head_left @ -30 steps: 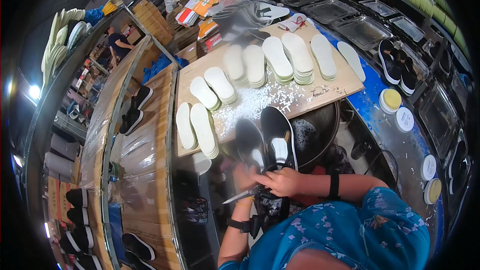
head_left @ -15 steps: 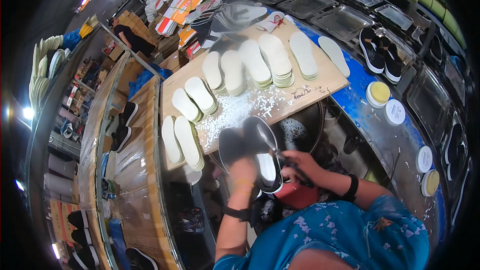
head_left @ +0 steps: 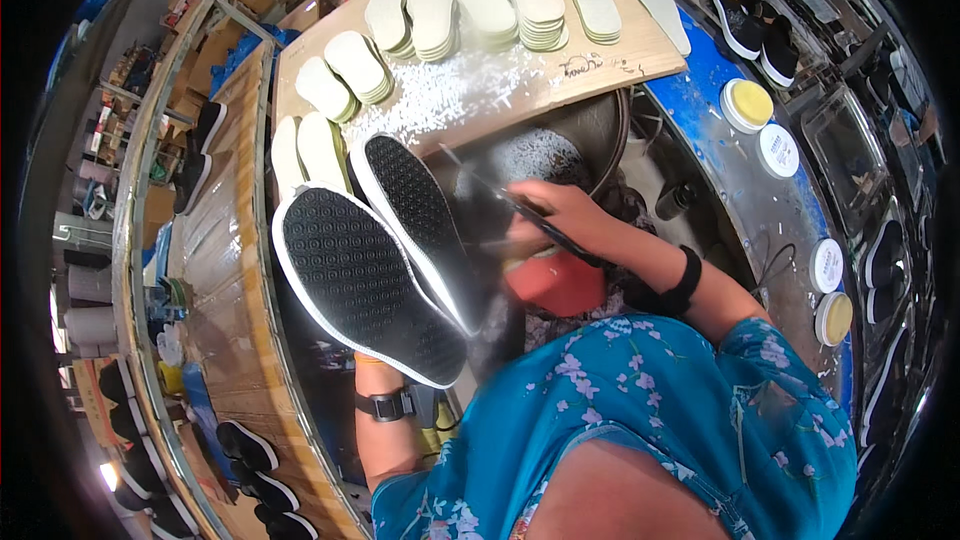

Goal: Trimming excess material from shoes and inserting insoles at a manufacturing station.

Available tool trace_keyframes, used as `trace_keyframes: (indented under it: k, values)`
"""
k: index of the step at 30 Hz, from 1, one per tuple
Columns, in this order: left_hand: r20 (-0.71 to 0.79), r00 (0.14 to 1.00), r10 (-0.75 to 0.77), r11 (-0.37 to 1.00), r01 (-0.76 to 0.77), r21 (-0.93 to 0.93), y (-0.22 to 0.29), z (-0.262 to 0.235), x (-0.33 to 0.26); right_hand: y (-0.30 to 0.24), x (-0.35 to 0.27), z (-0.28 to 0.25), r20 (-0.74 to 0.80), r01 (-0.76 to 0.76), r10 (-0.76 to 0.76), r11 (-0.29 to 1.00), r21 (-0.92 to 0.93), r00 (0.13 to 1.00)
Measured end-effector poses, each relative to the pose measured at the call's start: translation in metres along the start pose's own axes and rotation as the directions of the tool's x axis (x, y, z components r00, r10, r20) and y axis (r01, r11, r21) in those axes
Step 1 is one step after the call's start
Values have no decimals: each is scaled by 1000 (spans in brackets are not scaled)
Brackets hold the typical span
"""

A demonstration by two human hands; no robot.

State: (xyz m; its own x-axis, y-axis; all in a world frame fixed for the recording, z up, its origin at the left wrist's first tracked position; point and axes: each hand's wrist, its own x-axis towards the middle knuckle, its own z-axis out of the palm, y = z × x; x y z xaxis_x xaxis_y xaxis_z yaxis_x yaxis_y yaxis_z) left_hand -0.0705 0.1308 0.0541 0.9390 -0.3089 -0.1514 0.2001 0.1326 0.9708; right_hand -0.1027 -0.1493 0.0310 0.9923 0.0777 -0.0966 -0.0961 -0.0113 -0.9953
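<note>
My left hand (head_left: 378, 372) holds up a pair of slip-on shoes (head_left: 360, 270), their black textured soles and white rims facing up. The shoes hide most of that hand's fingers. In my right hand (head_left: 560, 215) is a black-handled tool (head_left: 548, 228) with a thin, blurred metal blade pointing up and left, past the right side of the shoes. Ahead lies a wooden board (head_left: 640, 50) bearing several stacks of pale insoles (head_left: 530, 0) and a scatter of white crumbs (head_left: 430, 95). The near shoe tips overlap the board's left insoles.
Below the board's edge stands a dark round tub (head_left: 622, 135) with white bits inside. A red object (head_left: 560, 282) sits under my right hand. On the blue-edged bench at right are round tubs of yellow paste (head_left: 748, 103), white lids (head_left: 779, 150) and black shoes (head_left: 740, 20). Cardboard-covered shelving (head_left: 215, 270) stands left.
My left hand has moved left and turned the shoes over, from openings up to soles up. The tool in my right hand has come away from the shoe opening. The view has tilted downward.
</note>
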Motion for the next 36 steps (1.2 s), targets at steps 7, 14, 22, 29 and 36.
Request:
trace_keyframes:
  k: [7,14,22,29,36]
  values:
    - [33,999,-13,999,15,-46,-1,1,-17,-42,5,20,-43,144,-201,819,-555,979]
    - [4,999,-40,999,41,-24,-1,-7,-26,-39,10,37,-81,28,-83,851,-524,993]
    - [-9,999,-47,998,48,40,-3,2,-10,-47,-12,43,-46,284,-370,780,-557,928]
    - [-2,1000,18,958,-16,287,-20,14,33,-39,0,35,-10,238,-305,761,-604,952]
    - [-6,999,-46,971,46,236,-30,-12,12,0,-61,-73,-448,9,-133,963,-268,884]
